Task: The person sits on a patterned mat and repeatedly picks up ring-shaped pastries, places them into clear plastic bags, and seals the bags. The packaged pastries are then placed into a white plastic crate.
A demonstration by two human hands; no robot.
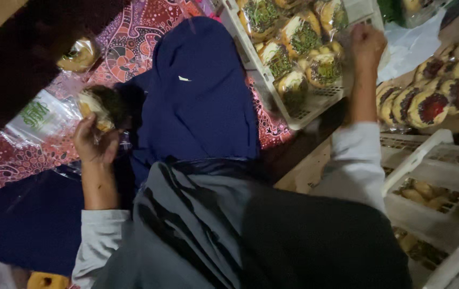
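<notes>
My left hand [94, 142] holds a bun with dark topping [96, 105] over the patterned red cloth [138, 37]. My right hand [367, 45] is raised with its fingers closed at the near right edge of a white plastic crate [304, 115] that holds several wrapped buns with green topping [302, 35]. I cannot tell whether it grips anything. Both arms wear grey sleeves. A dark blue cloth [197, 91] lies across my lap between the hands.
Clear plastic bags [39, 115] lie left of my left hand, with another wrapped bun [79, 54] beyond. Round buns with red and dark filling [427, 101] sit at the right. More white crates [433, 176] with buns stand at lower right.
</notes>
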